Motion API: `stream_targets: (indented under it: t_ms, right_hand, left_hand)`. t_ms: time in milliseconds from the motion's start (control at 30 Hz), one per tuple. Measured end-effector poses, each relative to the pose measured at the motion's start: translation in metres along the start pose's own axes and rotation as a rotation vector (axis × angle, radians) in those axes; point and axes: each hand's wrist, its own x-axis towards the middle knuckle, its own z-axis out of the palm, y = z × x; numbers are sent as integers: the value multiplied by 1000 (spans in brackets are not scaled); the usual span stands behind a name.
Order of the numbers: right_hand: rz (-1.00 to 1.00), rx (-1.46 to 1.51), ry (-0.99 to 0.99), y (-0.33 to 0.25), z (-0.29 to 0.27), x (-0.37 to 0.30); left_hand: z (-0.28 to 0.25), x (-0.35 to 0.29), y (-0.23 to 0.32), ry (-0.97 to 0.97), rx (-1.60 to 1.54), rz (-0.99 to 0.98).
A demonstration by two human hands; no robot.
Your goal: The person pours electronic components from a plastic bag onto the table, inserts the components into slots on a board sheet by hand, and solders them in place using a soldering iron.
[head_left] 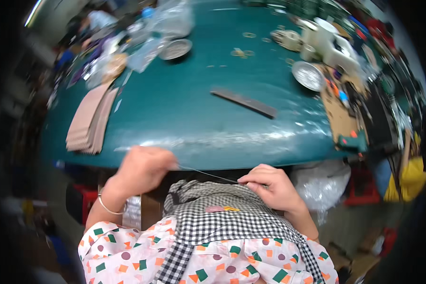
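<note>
A thin dark thread or wire (208, 173) stretches between my two hands, just off the table's near edge and above my checked apron (232, 225). My left hand (144, 170) is closed around its left end; motion smears the fingers. At the other end, my right hand (272, 187) pinches it between thumb and fingertips. Something small and dark may be at those fingertips, but I cannot make it out. A flat dark bar (244, 102) lies slantwise on the green table (184, 123), beyond both hands.
Stacked pinkish-beige strips (90, 123) lie at the table's left. Farther back are a metal dish (175, 49), plastic bags (170, 21) and small yellowish rings (241, 53). Another dish (308, 75), white jugs (338, 52) and a tool-covered board (333, 109) occupy the right.
</note>
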Motion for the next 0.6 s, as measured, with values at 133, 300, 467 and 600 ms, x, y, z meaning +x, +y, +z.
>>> stream_targets:
  t_ms: [133,300,467,600]
  right_hand:
    - [-292,-248,84,-3,38,81]
    - [-267,-620,395,12,26,127]
    - [28,-933,500,64,8,168]
    - [133,-960,512,88,1,193]
  left_hand:
    - [-64,-87,-87,206,289,-457]
    - [-62,-257,-128,-274,441,-1091]
    - [-76,-243,-204,615,408,-886]
    - [-124,-245,-312,766,552,-1115]
